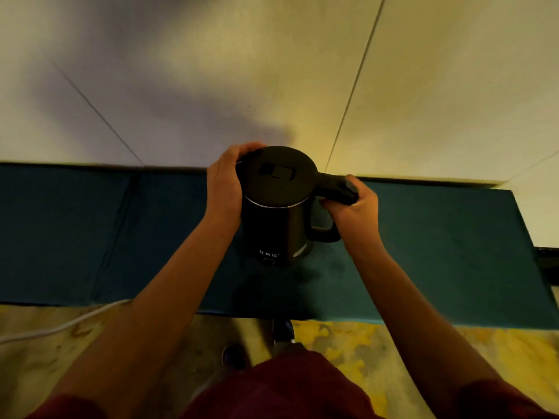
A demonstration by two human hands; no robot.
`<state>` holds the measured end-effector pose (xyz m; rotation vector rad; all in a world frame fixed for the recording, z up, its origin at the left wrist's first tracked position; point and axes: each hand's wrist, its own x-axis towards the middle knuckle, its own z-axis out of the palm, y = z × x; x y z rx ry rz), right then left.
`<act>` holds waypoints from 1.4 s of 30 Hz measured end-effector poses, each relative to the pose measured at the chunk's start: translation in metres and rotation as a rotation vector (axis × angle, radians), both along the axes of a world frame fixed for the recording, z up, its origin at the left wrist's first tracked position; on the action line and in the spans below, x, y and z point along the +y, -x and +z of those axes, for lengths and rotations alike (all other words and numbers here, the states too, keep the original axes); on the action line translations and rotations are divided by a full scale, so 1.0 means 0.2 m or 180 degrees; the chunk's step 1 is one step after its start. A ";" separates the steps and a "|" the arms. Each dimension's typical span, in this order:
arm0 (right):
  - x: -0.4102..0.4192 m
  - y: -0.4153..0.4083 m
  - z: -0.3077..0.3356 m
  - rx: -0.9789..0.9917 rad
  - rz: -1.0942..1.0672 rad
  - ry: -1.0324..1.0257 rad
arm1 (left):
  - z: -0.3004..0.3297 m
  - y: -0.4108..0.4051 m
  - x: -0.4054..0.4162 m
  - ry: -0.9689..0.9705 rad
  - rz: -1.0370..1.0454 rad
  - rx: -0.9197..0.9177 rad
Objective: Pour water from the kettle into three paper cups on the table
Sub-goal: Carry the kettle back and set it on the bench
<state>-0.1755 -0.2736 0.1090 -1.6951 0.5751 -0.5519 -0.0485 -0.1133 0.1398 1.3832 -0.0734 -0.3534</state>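
A black electric kettle (276,213) stands upright on a dark teal table (438,243), its lid down and its handle pointing right. My right hand (355,207) is wrapped around the top of the handle. My left hand (225,182) cups the left side of the kettle's lid and upper body. No paper cups are in view.
A pale wall (211,71) rises right behind the table's far edge. A white cable (60,326) runs across the floor at lower left. My feet and red clothing (287,388) fill the bottom. A dark object (547,261) sits past the table's right end.
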 end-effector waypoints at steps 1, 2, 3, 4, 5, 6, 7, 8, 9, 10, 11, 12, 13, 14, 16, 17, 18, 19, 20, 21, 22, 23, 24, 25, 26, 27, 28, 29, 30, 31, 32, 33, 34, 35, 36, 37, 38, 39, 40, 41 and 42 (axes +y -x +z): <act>-0.01 -0.01 -0.01 -0.0015 0.0014 0.0041 | -0.02 -0.02 0.00 -0.0030 0.0003 0.0034; 0.00 -0.01 -0.02 -0.0036 0.0022 0.0067 | -0.03 -0.02 0.00 -0.0070 -0.0001 0.0044; -0.02 -0.02 -0.03 -0.0066 0.0044 0.0104 | -0.04 -0.03 -0.01 -0.0104 0.0022 0.0040; -0.03 -0.07 -0.09 -0.0005 0.0045 0.0059 | -0.08 -0.08 -0.02 -0.0213 0.0050 0.0107; -0.04 -0.08 -0.11 0.0034 0.0005 0.0079 | -0.10 -0.08 -0.02 -0.0258 0.0049 0.0104; -0.05 -0.07 -0.11 0.0054 0.0006 0.0158 | -0.11 -0.07 -0.03 -0.0255 0.0053 0.0088; -0.04 -0.10 -0.19 0.0129 0.0013 0.0089 | -0.16 -0.10 -0.02 -0.0352 0.0064 0.0189; -0.04 -0.10 -0.22 0.0150 -0.0019 0.0099 | -0.17 -0.10 -0.02 -0.0372 0.0103 0.0241; -0.03 -0.10 -0.22 0.0167 -0.0024 0.0134 | -0.18 -0.09 -0.02 -0.0357 0.0117 0.0283; -0.02 -0.12 -0.27 0.0245 -0.0035 0.0127 | -0.21 -0.11 -0.03 -0.0400 0.0122 0.0400; -0.03 -0.11 -0.29 0.0236 -0.0068 0.0134 | -0.22 -0.11 -0.04 -0.0403 0.0154 0.0473; -0.03 -0.11 -0.29 0.0238 -0.0085 0.0155 | -0.22 -0.10 -0.05 -0.0374 0.0170 0.0513; -0.05 -0.13 -0.33 0.0321 -0.0119 0.0182 | -0.24 -0.12 -0.07 -0.0413 0.0179 0.0577; -0.05 -0.13 -0.34 0.0343 -0.0148 0.0214 | -0.25 -0.13 -0.08 -0.0438 0.0192 0.0588; -0.08 -0.15 -0.38 0.0367 -0.0158 0.0238 | -0.29 -0.16 -0.12 -0.0459 0.0202 0.0571; -0.09 -0.16 -0.38 0.0359 -0.0184 0.0243 | -0.30 -0.16 -0.13 -0.0459 0.0212 0.0525; -0.10 -0.17 -0.38 0.0333 -0.0183 0.0229 | -0.30 -0.17 -0.14 -0.0451 0.0211 0.0471; -0.12 -0.18 -0.40 0.0384 -0.0216 0.0191 | -0.33 -0.18 -0.17 -0.0497 0.0217 0.0469; -0.12 -0.18 -0.41 0.0393 -0.0254 0.0170 | -0.33 -0.18 -0.18 -0.0509 0.0227 0.0448; -0.12 -0.18 -0.41 0.0384 -0.0262 0.0163 | -0.34 -0.18 -0.18 -0.0521 0.0225 0.0407; -0.14 -0.20 -0.44 0.0444 -0.0284 0.0132 | -0.36 -0.19 -0.20 -0.0547 0.0216 0.0450; -0.14 -0.20 -0.45 0.0449 -0.0301 0.0109 | -0.37 -0.19 -0.21 -0.0551 0.0226 0.0456; -0.13 -0.20 -0.45 0.0447 -0.0299 0.0078 | -0.37 -0.19 -0.20 -0.0529 0.0214 0.0424; -0.16 -0.20 -0.48 0.0484 -0.0322 0.0041 | -0.39 -0.19 -0.23 -0.0549 0.0199 0.0417; -0.17 -0.20 -0.49 0.0480 -0.0329 0.0020 | -0.40 -0.20 -0.24 -0.0541 0.0209 0.0421; -0.16 -0.20 -0.50 0.0476 -0.0310 0.0023 | -0.41 -0.20 -0.23 -0.0534 0.0212 0.0417; -0.18 -0.20 -0.52 0.0531 -0.0328 0.0023 | -0.43 -0.20 -0.26 -0.0546 0.0213 0.0474; -0.19 -0.20 -0.53 0.0544 -0.0324 0.0026 | -0.44 -0.20 -0.26 -0.0562 0.0232 0.0487; -0.20 -0.21 -0.56 0.0566 -0.0312 -0.0022 | -0.47 -0.21 -0.28 -0.0611 0.0247 0.0515; -0.20 -0.21 -0.57 0.0570 -0.0312 -0.0021 | -0.48 -0.21 -0.28 -0.0640 0.0247 0.0502; -0.19 -0.21 -0.57 0.0551 -0.0309 -0.0017 | -0.49 -0.21 -0.27 -0.0665 0.0223 0.0436; -0.21 -0.22 -0.59 0.0557 -0.0306 -0.0049 | -0.50 -0.22 -0.28 -0.0719 0.0199 0.0397; -0.21 -0.22 -0.59 0.0551 -0.0312 -0.0070 | -0.50 -0.23 -0.28 -0.0752 0.0181 0.0345; -0.21 -0.22 -0.58 0.0539 -0.0312 -0.0095 | -0.50 -0.23 -0.28 -0.0742 0.0154 0.0312; -0.20 -0.22 -0.58 0.0547 -0.0303 -0.0109 | -0.50 -0.23 -0.28 -0.0728 0.0143 0.0297; -0.20 -0.22 -0.59 0.0584 -0.0302 -0.0124 | -0.51 -0.23 -0.28 -0.0745 0.0145 0.0322; -0.20 -0.22 -0.59 0.0592 -0.0298 -0.0102 | -0.51 -0.23 -0.28 -0.0745 0.0153 0.0321; -0.18 -0.20 -0.58 0.0586 -0.0295 -0.0088 | -0.51 -0.22 -0.26 -0.0745 0.0163 0.0299; -0.18 -0.20 -0.59 0.0585 -0.0299 -0.0122 | -0.52 -0.21 -0.26 -0.0735 0.0175 0.0293; -0.18 -0.19 -0.59 0.0555 -0.0302 -0.0161 | -0.52 -0.20 -0.26 -0.0734 0.0171 0.0259; -0.18 -0.17 -0.58 0.0534 -0.0287 -0.0161 | -0.51 -0.18 -0.26 -0.0739 0.0167 0.0218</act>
